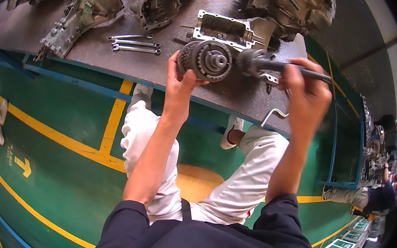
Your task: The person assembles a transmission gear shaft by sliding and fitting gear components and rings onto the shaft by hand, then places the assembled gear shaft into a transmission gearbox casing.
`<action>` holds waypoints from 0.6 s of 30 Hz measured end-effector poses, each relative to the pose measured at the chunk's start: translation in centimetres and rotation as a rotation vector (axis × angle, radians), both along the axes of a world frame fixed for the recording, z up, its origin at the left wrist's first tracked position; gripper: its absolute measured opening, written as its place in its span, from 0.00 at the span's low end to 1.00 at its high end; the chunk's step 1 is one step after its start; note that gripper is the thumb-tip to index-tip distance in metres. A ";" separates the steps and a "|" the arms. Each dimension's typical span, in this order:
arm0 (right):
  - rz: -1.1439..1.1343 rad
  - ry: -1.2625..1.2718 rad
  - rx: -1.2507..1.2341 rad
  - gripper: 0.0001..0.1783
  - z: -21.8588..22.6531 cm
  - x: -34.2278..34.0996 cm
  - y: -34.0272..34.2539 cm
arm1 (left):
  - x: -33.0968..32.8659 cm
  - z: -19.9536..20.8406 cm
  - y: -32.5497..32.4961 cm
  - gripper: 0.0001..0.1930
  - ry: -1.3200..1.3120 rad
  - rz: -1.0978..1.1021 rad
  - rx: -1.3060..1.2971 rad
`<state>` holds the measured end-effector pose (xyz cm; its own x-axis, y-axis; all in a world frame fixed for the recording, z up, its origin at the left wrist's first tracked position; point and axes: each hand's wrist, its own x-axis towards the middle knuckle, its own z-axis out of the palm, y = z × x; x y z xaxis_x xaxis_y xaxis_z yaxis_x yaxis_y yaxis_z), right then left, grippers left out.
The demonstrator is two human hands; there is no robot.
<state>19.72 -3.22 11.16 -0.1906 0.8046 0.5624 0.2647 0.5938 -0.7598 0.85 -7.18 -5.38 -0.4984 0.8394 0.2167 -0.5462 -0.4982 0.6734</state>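
Observation:
My left hand (181,83) is closed around the lower left side of a stacked gear assembly (213,62), raised over the bench's near edge with its stub shaft facing right. To the right, my right hand (308,86) grips a dark gear shaft (274,66) lying nearly level. The shaft's thicker, toothed-looking head points at the gear assembly and is blurred; whether the two touch is hard to tell. Behind the gears lies an open metal gearbox housing (225,29). A small metal part (269,80) shows below the shaft.
Three wrenches (135,47) lie on the metal bench (165,73), left of my hands. Gearbox casings (87,4) stand at left and back, a large gearbox (293,7) at back right. A bent metal rod (275,114) juts at the near edge. Other people are at both sides.

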 end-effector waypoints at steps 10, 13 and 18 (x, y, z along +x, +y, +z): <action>0.237 -0.029 0.044 0.11 4.7 -0.7 -2.7 | 1.9 0.5 0.8 0.45 0.055 0.047 0.003; 0.141 -0.122 0.000 0.11 4.5 -0.5 -2.7 | 2.4 0.3 1.3 0.44 0.054 0.054 0.001; 0.247 -0.172 -0.035 0.15 4.1 -1.0 -2.4 | 3.2 1.0 1.6 0.47 -0.077 0.010 0.014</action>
<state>18.77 -5.66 15.31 -0.4734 0.7402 0.4775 0.2423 0.6306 -0.7373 4.06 -5.62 -4.36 -0.5219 0.8316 0.1896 -0.5912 -0.5130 0.6224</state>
